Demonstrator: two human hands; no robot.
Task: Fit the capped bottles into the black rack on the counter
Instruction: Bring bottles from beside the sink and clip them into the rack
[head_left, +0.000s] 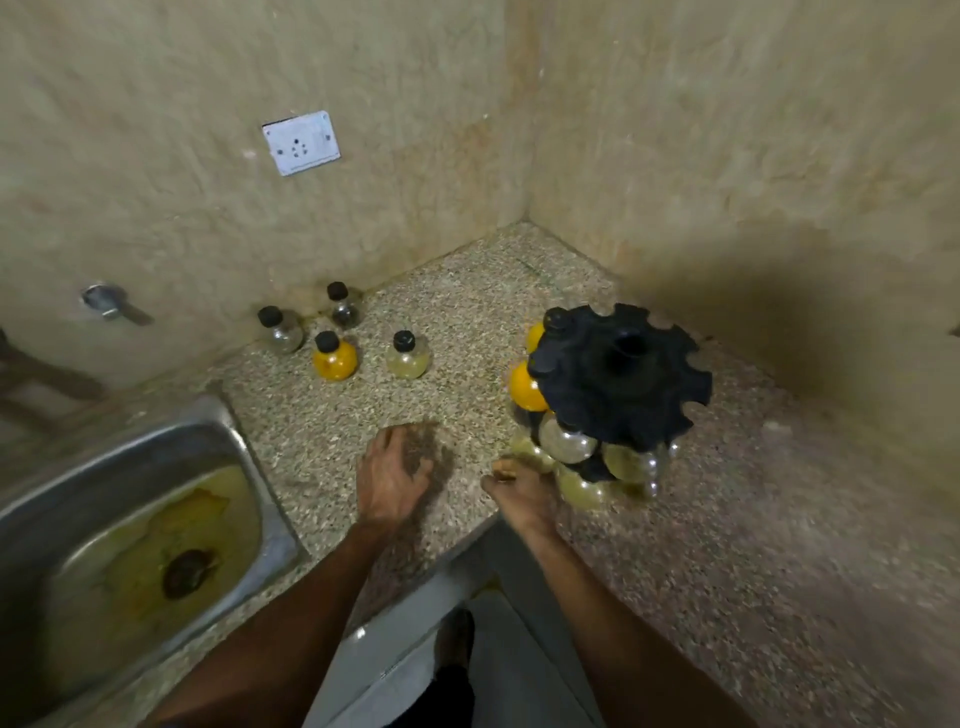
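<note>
The rack (618, 374) holds several bottles; four bottles (335, 356) stand left of it. Left hand (392, 480) is open, empty; the right hand (522, 486) grip is unclear.

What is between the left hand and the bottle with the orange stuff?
Nothing: the head view shows only bare speckled counter between the left hand and the orange bottle.

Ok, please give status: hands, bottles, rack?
Left hand open, empty. Right hand at rack base, grip unclear. Four bottles loose by wall. Path clear.
</note>
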